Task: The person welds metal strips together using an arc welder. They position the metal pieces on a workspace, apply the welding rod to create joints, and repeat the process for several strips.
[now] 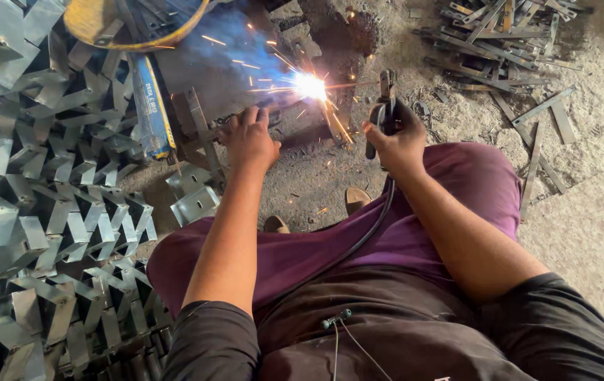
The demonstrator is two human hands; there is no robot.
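I sit on the ground with my knees spread, in purple trousers. My right hand (399, 141) is closed round a black welding electrode holder (385, 106), whose black cable (372, 226) runs back over my lap. The rod's tip burns in a bright white arc (310, 86) with sparks and blue smoke. My left hand (249, 137) presses down on a dark metal workpiece (206, 116) just left of the arc, fingers curled over its edge.
A big heap of bent shiny sheet-metal brackets (48, 212) fills the left side. A blue packet (150, 106) and a yellow ring-shaped thing (132, 32) lie at top left. Flat steel strips (499, 42) are piled at top right on the dusty floor.
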